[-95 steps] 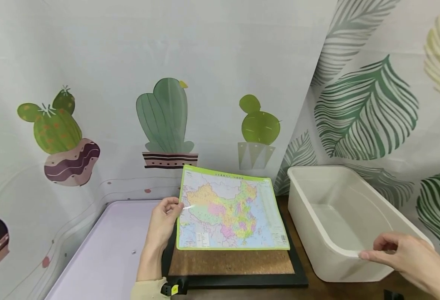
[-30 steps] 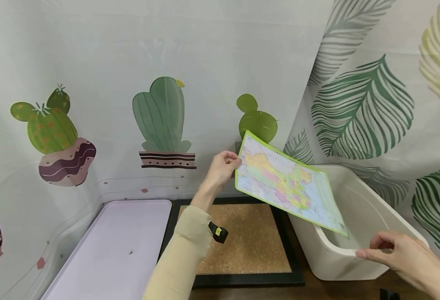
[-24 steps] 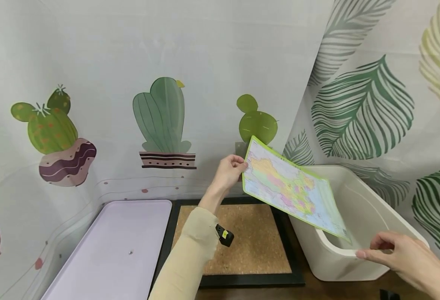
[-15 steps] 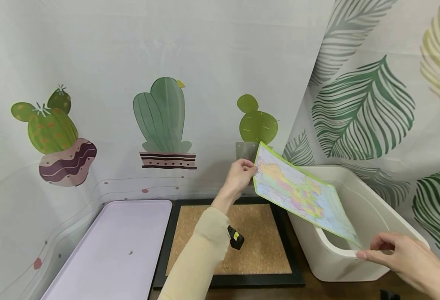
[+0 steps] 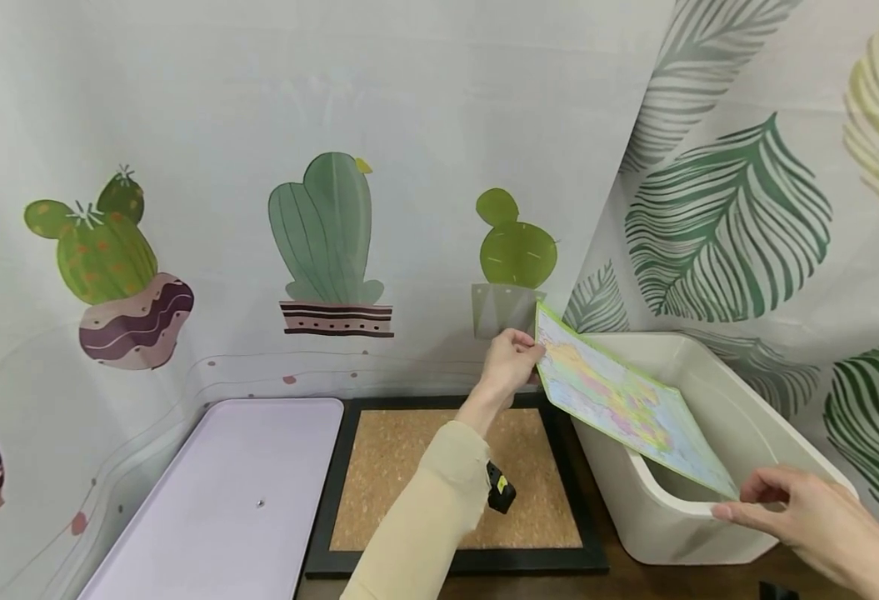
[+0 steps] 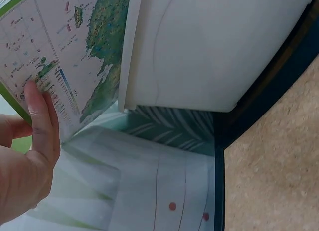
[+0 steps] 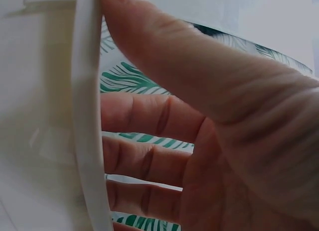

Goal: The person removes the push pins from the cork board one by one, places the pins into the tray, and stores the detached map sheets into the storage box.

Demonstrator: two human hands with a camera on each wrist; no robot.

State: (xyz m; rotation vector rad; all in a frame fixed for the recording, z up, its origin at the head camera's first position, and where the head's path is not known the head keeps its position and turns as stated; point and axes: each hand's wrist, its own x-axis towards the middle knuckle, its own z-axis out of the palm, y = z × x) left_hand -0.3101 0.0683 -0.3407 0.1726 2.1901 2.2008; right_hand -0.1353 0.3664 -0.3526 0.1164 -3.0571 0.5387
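Note:
My left hand pinches the left edge of a green-bordered map sheet, thumb on one face and fingers on the other. The sheet slants down to the right, its lower right part over the opening of a deep off-white plastic bin. In the left wrist view, the map's back shows a darker green printed map beside the left hand. My right hand holds the bin's near rim with its thumb and curled fingers. The right wrist view shows that hand against the rim; the sheet's lower corner lies close by.
A black-framed cork board lies under the left forearm on a dark wooden table. Left of it is a pale lilac tray. Curtains with cactus and leaf prints hang behind.
My left hand has carried the map from above the cork board to the right and, lately, lower, tilting it over the bin. The right hand has stayed on the rim.

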